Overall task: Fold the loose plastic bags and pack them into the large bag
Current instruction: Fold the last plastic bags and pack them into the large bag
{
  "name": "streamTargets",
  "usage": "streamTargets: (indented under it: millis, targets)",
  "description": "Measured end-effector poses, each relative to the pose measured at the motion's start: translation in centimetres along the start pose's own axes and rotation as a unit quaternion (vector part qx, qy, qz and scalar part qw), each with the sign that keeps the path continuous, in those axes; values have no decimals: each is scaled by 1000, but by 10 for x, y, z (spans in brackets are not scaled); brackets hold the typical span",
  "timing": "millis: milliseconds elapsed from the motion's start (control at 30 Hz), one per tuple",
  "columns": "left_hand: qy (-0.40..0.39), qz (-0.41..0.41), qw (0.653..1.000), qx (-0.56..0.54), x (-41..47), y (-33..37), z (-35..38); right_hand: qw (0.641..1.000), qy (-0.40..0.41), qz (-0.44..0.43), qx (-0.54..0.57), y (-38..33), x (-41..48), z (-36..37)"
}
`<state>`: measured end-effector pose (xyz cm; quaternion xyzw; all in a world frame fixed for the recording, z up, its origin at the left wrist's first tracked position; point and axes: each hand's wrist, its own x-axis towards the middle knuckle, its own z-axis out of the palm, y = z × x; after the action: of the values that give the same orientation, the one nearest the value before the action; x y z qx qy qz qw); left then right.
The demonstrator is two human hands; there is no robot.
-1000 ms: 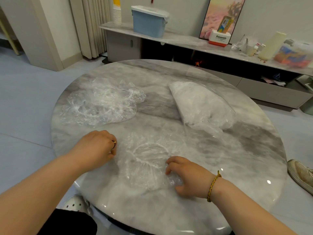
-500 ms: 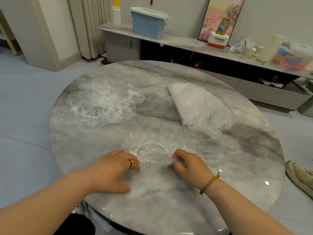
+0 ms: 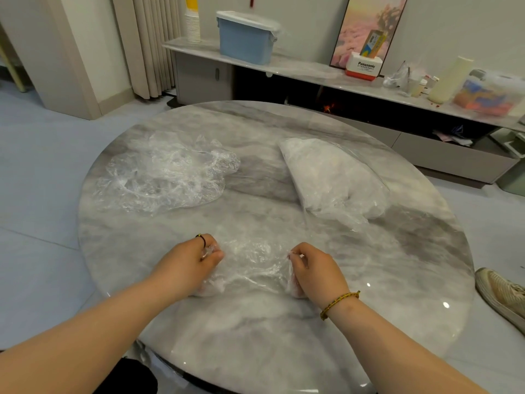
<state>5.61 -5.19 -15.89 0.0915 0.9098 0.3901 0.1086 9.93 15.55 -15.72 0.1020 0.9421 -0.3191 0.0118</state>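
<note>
A thin clear plastic bag (image 3: 252, 263) lies stretched on the round marble table (image 3: 284, 351) between my hands. My left hand (image 3: 187, 265) grips its left edge with curled fingers. My right hand (image 3: 315, 271) pinches the right edge, and film wraps over part of the fingers. A heap of loose crumpled clear bags (image 3: 164, 172) sits at the table's far left. The large bag (image 3: 332, 177), clear and stuffed white, lies at the far right with its open mouth facing the near side.
A low sideboard (image 3: 312, 78) runs behind the table with a blue lidded bin (image 3: 245, 38), stacked paper cups, a Panasonic box and other clutter. A shoe (image 3: 502, 294) sits on the floor at the right. A curtain hangs at the back left.
Both hands have shifted from pressing the flat bag to gripping its two side edges. The bag has been gathered and pulled taut between them, and the view has tilted slightly.
</note>
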Motion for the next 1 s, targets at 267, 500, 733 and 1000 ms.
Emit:
streamTargets:
  millis: [267, 500, 733, 1000]
  targets:
    - [162, 241, 915, 281, -5, 7, 10, 995, -25, 57, -74, -4, 2, 7]
    - [-64, 219, 891, 393, -8, -6, 44, 940, 176, -145, -255, -6, -1, 25]
    - [-89, 180, 895, 399, -11, -11, 50, 963, -57, -122, -235, 0, -3, 32]
    - [-131, 195, 894, 381, -8, 0, 48, 965, -88, -126, -213, 3, -1, 31]
